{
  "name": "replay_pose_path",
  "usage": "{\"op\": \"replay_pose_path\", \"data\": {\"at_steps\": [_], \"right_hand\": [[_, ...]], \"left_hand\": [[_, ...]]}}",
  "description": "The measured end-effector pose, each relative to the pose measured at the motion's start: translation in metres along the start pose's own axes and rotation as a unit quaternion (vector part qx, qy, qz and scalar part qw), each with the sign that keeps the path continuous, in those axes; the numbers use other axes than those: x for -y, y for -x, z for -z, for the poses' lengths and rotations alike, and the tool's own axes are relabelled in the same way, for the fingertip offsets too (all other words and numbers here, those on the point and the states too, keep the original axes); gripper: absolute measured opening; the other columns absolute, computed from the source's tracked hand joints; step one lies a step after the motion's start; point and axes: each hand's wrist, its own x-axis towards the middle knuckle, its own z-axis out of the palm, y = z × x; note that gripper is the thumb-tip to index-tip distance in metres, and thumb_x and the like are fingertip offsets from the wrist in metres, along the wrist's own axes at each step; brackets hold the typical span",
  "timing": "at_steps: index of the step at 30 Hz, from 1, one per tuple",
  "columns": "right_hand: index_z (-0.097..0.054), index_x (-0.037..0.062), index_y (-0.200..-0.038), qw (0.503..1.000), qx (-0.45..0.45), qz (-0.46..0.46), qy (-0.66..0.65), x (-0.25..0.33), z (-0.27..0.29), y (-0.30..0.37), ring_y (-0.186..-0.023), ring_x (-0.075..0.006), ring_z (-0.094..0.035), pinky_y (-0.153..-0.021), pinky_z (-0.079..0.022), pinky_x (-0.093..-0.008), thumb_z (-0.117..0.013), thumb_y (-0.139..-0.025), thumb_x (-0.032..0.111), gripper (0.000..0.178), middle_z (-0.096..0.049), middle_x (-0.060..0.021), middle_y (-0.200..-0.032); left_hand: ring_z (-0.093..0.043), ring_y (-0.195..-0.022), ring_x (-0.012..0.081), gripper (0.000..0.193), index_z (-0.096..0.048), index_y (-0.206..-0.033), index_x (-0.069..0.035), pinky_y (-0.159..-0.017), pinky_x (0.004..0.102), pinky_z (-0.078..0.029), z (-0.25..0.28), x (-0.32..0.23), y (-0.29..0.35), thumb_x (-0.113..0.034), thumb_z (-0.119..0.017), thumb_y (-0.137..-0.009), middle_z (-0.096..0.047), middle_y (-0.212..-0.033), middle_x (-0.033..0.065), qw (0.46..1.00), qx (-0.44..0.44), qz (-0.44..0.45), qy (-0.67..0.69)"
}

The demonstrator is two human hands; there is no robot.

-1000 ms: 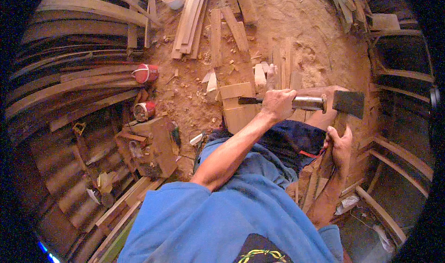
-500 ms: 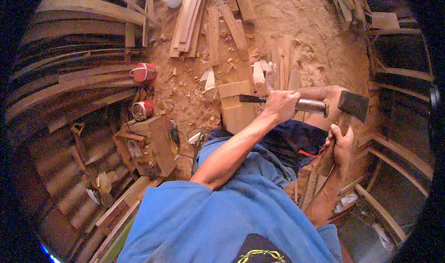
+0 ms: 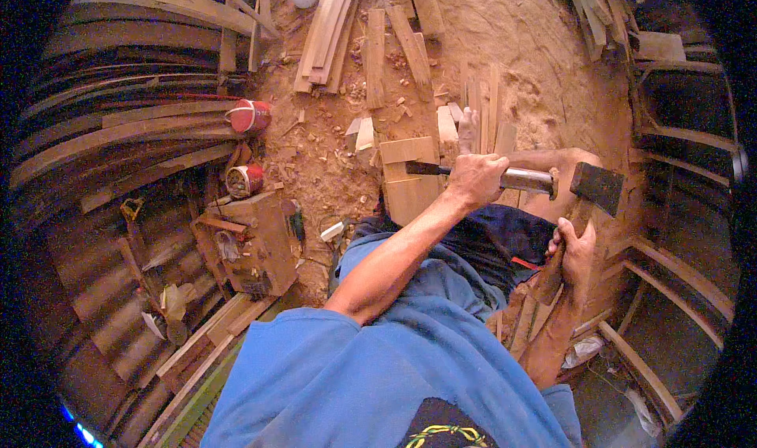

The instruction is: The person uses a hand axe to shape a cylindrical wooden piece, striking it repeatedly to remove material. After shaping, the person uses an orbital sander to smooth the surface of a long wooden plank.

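Note:
My left hand [image 3: 478, 181] is closed around a chisel [image 3: 530, 181], which lies nearly level across the view. Its dark blade points left, over a pale wooden block [image 3: 410, 199] with a step or cut line across it. Whether the edge touches the wood, I cannot tell. My right hand [image 3: 578, 247] grips the wooden handle of a hammer with a dark, blocky head [image 3: 598, 188]. That head is just right of the chisel's butt end, with a small gap between them. My bare foot [image 3: 468, 128] rests beyond the left hand.
Wood chips and sawdust cover the ground. Planks [image 3: 331, 34] lie ahead, and curved boards [image 3: 150, 34] are stacked at left. A red bucket [image 3: 251, 117] and a red tin [image 3: 244, 181] stand left, the tin by a wooden box [image 3: 256, 251]. Wooden frames [image 3: 686, 270] line the right.
The hammer head has come slightly left and lower, a little closer to the chisel's butt. My left hand and the chisel stay almost in place; the surroundings shift slightly in the view.

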Motion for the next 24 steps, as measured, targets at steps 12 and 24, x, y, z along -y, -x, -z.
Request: {"op": "replay_pose_path", "data": {"at_steps": [12, 24], "right_hand": [[-0.05, 0.0027, -0.115, 0.994, 0.102, 0.038, 0.016, -0.024, -0.006, 0.028, -0.047, -0.0128, -0.055, -0.043, -0.047, -0.0271, -0.07, -0.09, 0.016, 0.035, -0.057, -0.0027, -0.065], [-0.052, 0.0039, -0.105, 0.989, 0.111, 0.092, -0.028, -0.06, -0.017, 0.062, -0.048, -0.016, -0.057, -0.05, -0.053, -0.0298, -0.068, -0.091, 0.012, 0.023, -0.058, -0.0048, -0.067]], "left_hand": [[-0.072, -0.079, 0.033, 0.016, -0.072, -0.096, -0.015, -0.073, 0.0453, -0.058, 0.067, 0.118, 0.046, -0.017, -0.069, -0.08, -0.072, -0.083, 0.014, 0.963, -0.084, 0.221, -0.125], [-0.072, -0.092, 0.0374, 0.049, -0.072, -0.108, -0.004, -0.079, 0.0434, -0.057, 0.076, 0.163, 0.122, -0.038, -0.075, -0.073, -0.072, -0.094, 0.0252, 0.913, 0.061, 0.398, 0.065]]}}
